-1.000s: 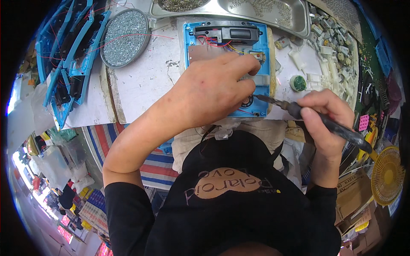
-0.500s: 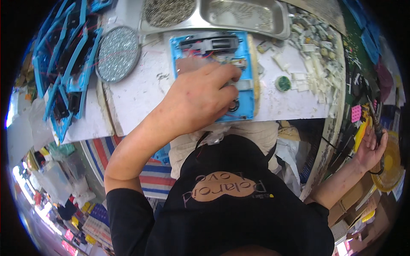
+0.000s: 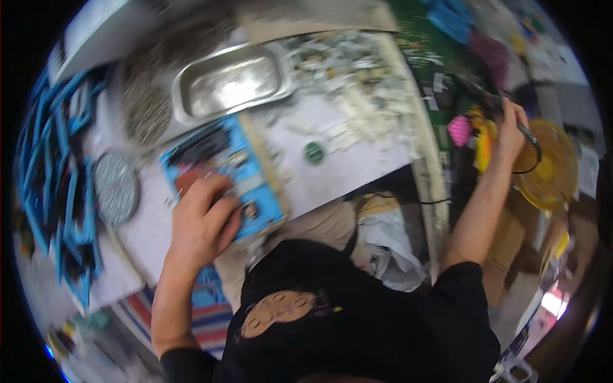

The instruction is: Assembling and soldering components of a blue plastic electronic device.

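My left hand (image 3: 203, 220) lies flat on a blue plastic frame (image 3: 255, 172) with small parts fitted in it, pressing it to the white worktop (image 3: 345, 172). My right hand (image 3: 511, 131) is stretched far out to the right, beyond the table's edge, closed around a dark pen-shaped tool (image 3: 529, 135). It hovers beside a yellow fan (image 3: 552, 169) and a pink object (image 3: 460, 131). The picture is blurred by head motion.
A steel tray (image 3: 230, 80) stands behind the frame. A round metal mesh disc (image 3: 116, 185) lies to the left, by a stack of blue frames (image 3: 51, 179). A small green round part (image 3: 313, 152) sits on the worktop. Small pale parts (image 3: 357, 70) litter the back right.
My right hand has left the frame and swung far out to the right with the tool. The view has turned to the right. My left hand stays on the frame.
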The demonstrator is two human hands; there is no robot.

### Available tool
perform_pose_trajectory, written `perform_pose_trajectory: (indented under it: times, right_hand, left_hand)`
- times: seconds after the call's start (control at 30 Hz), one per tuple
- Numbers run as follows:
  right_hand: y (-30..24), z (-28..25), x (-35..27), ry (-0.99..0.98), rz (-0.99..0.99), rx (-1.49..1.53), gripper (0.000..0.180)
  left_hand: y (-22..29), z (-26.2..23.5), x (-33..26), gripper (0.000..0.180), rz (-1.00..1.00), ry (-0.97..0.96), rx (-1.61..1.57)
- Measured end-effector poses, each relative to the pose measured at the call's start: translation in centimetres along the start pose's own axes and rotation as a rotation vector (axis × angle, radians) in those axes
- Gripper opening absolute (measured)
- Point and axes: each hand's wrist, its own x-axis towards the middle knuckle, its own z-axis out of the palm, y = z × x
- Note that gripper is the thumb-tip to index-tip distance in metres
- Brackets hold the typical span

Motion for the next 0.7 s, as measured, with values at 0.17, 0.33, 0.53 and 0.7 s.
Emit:
perform_pose_trajectory:
  times: [0.17,0.33,0.53,0.7]
  right_hand:
    - [7.4,-1.9,0.1,-0.369,0.629,0.729,0.046]
    - [-2.8,7.8,-16.9,-0.63,0.514,0.629,0.044]
    - [-11.8,17.7,-25.3,-0.966,-0.352,0.075,0.013]
    - [-13.9,22.0,-25.8,-1.004,-0.568,-0.216,0.027]
  left_hand:
    - [-0.1,-0.7,-1.6,0.026,-0.136,0.245,-0.139]
    - [0.1,0.0,-2.9,0.027,-0.176,0.356,-0.108]
    - [0.3,-0.7,-1.1,0.032,-0.063,0.129,-0.006]
    - [0.1,-0.4,-0.7,0.03,-0.144,0.319,0.037]
